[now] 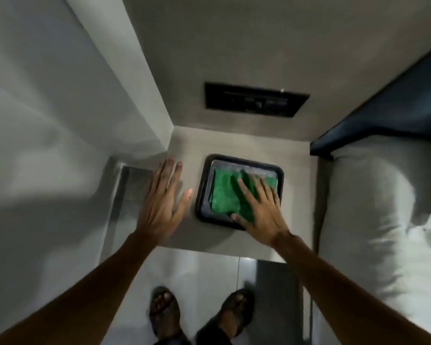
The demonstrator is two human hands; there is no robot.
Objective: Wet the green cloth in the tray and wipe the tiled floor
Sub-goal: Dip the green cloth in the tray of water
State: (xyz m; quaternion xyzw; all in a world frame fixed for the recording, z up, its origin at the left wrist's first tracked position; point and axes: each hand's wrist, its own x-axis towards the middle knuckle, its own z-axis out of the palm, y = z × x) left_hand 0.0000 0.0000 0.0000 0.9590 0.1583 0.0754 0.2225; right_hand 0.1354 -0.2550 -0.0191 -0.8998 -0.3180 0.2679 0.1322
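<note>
On the table (234, 145), the green cloth (224, 195) lies lengthwise in the tray (202, 192).

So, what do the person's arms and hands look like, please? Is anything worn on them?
Both forearms are bare, with no sleeves in view. The left hand and the right hand wear no gloves; no rings, watch or bracelets are visible.

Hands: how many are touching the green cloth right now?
1. The right hand lies flat on the green cloth in the tray; the left hand is open beside the tray.
</note>
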